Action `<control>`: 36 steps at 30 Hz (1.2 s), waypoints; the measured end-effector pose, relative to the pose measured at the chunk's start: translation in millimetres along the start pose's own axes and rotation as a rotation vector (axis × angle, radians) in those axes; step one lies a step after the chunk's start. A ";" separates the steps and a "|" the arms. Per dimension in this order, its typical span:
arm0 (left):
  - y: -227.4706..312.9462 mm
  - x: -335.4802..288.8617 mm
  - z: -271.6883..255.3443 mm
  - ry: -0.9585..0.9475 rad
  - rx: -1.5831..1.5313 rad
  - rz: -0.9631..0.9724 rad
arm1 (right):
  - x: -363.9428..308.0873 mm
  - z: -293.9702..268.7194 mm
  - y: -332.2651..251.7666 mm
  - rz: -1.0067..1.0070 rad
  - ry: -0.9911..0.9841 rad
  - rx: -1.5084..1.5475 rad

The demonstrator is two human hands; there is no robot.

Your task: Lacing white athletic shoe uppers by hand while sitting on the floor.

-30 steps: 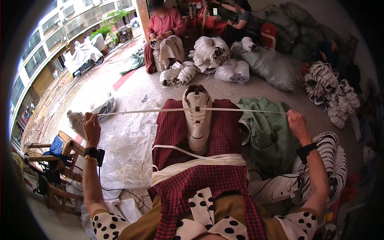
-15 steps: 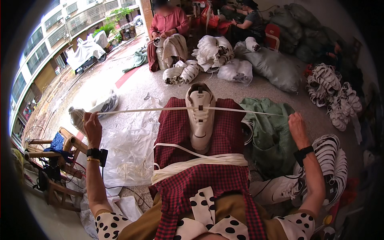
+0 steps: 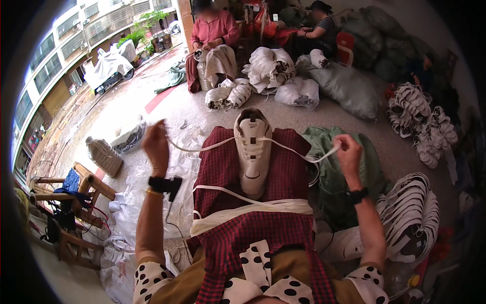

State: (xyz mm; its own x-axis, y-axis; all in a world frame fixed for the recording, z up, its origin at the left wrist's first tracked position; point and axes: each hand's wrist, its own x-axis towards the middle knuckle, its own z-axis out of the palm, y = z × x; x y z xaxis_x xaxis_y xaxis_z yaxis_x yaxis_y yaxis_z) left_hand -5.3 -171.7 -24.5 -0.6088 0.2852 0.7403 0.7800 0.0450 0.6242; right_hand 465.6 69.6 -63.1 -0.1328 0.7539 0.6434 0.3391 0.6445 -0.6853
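Observation:
A cream-coloured sneaker (image 3: 253, 175) rests on the red-and-black checked apron (image 3: 215, 157) over my lap, toe toward me. One shoelace (image 3: 205, 149) is threaded through its upper eyelets, and both ends sag outward. My left hand (image 3: 156, 147), raised at the left and a little blurred, is closed on one end. At the right, my right hand (image 3: 348, 152) pinches the other end between thumb and fingers, a short tip sticking out. Nearer me, a bundle of loose cream laces (image 3: 273, 205) lies across the apron.
A green sack (image 3: 362, 190) and nested shoe uppers (image 3: 412, 218) are at my right. Plastic sheeting (image 3: 139, 202) and a bamboo stool (image 3: 88, 182) are at my left. Two people sit ahead behind bundled shoes (image 3: 271, 68) and a stuffed sack (image 3: 347, 88).
Both hands have come inward from far out at the sides. The lace, stretched taut and straight before, now hangs slack on both sides of the sneaker.

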 end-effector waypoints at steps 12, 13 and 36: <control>44.0 -69.4 123.0 -0.718 -0.721 -0.424 | 2.6 142.5 -54.8 0.054 -0.506 0.353; 41.2 -73.3 119.4 -0.723 -0.720 -0.423 | 0.1 140.6 -54.2 0.011 -0.487 0.372; 91.6 -74.4 70.4 -0.610 -0.484 -0.043 | 5.5 146.3 -64.9 -0.231 -0.418 0.139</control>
State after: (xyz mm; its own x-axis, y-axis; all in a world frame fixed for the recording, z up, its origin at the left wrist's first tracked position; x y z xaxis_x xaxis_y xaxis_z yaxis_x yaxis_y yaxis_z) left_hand 121.7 -121.3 -40.0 -0.3400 0.7754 0.5322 0.5225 -0.3148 0.7924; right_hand 306.7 50.6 -65.0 -0.5617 0.5573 0.6115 0.1329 0.7903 -0.5981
